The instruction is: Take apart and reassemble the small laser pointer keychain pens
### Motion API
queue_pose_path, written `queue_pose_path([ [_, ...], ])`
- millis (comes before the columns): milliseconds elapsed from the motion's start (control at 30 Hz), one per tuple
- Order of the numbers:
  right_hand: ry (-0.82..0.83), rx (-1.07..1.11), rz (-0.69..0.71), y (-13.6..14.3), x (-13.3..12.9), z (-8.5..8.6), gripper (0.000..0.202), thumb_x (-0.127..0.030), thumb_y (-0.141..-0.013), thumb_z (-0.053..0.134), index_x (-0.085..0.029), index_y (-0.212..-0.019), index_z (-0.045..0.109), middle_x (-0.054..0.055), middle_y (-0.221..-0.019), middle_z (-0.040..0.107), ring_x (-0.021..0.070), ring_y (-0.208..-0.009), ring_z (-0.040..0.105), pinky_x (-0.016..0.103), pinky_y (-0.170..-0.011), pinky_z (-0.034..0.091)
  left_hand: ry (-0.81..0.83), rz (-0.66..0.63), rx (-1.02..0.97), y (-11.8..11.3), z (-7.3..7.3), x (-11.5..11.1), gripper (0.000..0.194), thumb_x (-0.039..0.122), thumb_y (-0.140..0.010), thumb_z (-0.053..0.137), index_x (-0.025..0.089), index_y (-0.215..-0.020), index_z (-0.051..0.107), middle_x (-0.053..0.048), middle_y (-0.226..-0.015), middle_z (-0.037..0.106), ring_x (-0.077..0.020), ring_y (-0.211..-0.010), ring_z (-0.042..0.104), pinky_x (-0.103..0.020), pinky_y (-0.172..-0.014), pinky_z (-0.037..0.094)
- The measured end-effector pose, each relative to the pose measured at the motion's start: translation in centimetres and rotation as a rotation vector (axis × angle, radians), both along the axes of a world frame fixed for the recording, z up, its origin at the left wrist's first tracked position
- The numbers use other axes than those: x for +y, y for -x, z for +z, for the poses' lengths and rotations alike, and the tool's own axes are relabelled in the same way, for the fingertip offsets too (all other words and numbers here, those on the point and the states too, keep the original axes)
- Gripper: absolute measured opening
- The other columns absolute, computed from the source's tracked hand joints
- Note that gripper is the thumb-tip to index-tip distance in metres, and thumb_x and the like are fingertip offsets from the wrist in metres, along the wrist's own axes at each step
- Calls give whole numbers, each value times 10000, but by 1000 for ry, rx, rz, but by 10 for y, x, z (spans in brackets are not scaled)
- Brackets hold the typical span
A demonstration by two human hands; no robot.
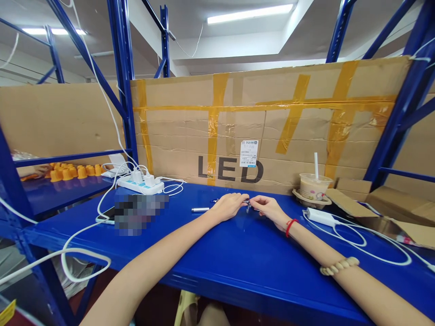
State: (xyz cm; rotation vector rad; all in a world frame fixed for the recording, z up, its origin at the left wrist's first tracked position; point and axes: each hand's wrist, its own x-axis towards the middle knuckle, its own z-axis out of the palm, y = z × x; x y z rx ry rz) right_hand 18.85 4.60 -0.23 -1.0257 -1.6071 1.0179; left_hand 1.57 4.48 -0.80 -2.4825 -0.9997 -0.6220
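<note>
My left hand (230, 206) rests low over the blue table, its fingers closed and bent toward the right. Its fingertips meet a small dark, shiny metal piece (248, 204), too small to name. From the other side my right hand (267, 207) pinches at the same piece, wearing a red string on the wrist. Just left of my left hand lies a short white-and-silver cylinder (200, 209), pen-like in shape. A small dark object (214, 200) behind it is partly hidden by my left hand.
A cardboard sheet (180, 136) stands behind the blue table (217, 258). At left are a white power strip (141, 184) with cables and a blurred phone-like thing (110, 215). At right are a drink cup (313, 186), a white adapter (321, 217) and an open carton (404, 203).
</note>
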Motion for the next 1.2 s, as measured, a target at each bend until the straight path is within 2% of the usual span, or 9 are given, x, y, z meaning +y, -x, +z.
queue_pose_path([
  [100, 24, 23, 12, 0, 0, 1, 389, -508, -468, 710, -159, -612, 615, -18, -542, 521, 60, -468, 420, 178, -391, 320, -13, -13, -8, 0, 0, -1, 286, 256, -921, 221, 161, -1120, 404, -66, -939, 595, -165, -865, 554, -276, -756, 424],
  [300, 59, 23, 28, -1, -2, 1, 428, -516, -456, 719, -146, -650, 626, -34, -530, 498, 43, -458, 387, 166, -393, 304, -83, 40, 58, -1, 1, -2, 308, 248, -925, 203, 188, -1140, 414, -40, -856, 586, -154, -804, 557, -266, -705, 430],
  [500, 20, -19, 12, 1, -1, 0, 427, -529, -490, 692, -139, -655, 633, -29, -527, 494, 49, -465, 385, 170, -387, 305, -103, 80, 77, 0, -1, 2, 297, 264, -921, 229, 206, -1131, 433, -26, -850, 586, -148, -785, 564, -254, -673, 430],
  [700, -95, -58, -22, -1, 6, -7, 408, -493, -550, 674, -138, -748, 638, 0, -585, 552, 70, -463, 434, 181, -361, 320, -85, 146, 81, -1, -2, 3, 295, 260, -917, 245, 208, -1129, 443, -34, -867, 600, -156, -780, 573, -256, -662, 431],
  [833, -253, -121, -21, -4, 10, -10, 424, -491, -586, 658, -135, -814, 648, 39, -672, 612, 86, -447, 473, 210, -365, 362, -47, 150, 22, -1, -1, 2, 286, 254, -917, 247, 192, -1117, 443, -34, -890, 614, -154, -813, 581, -255, -696, 437],
  [1000, -448, -144, -69, -5, 10, -8, 389, -476, -604, 663, -141, -803, 671, 60, -756, 614, 86, -439, 509, 250, -445, 432, 5, 97, -41, 1, -1, 2, 271, 250, -916, 262, 196, -1116, 438, -30, -972, 620, -150, -885, 583, -252, -742, 444],
  [1200, -554, -148, -69, -6, 9, -7, 310, -446, -639, 657, -149, -721, 691, 44, -779, 563, 56, -424, 483, 243, -456, 427, 19, 7, -117, 2, -2, 4, 252, 235, -907, 292, 194, -1091, 459, -36, -1012, 616, -149, -935, 578, -251, -785, 446],
])
